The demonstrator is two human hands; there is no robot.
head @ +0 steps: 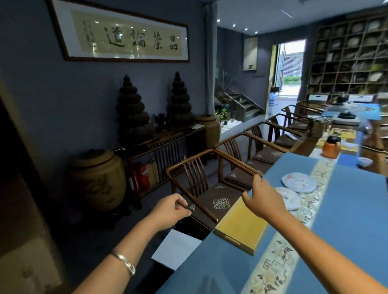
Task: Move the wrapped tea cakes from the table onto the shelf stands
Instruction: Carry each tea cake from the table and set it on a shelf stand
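Head view: reach step. Right hand (265, 198) above table (347, 207) edge, fingers loosely spread, holding nothing, just short of two wrapped tea cakes (298, 182) on table runner. Left hand (171, 209) off table, fingers curled, apparently empty. Next, likely: grip nearer cake, carry to shelf.

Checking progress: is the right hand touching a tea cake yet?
Cannot tell. In the head view the right hand overlaps the near tea cake, hiding any contact or gap.
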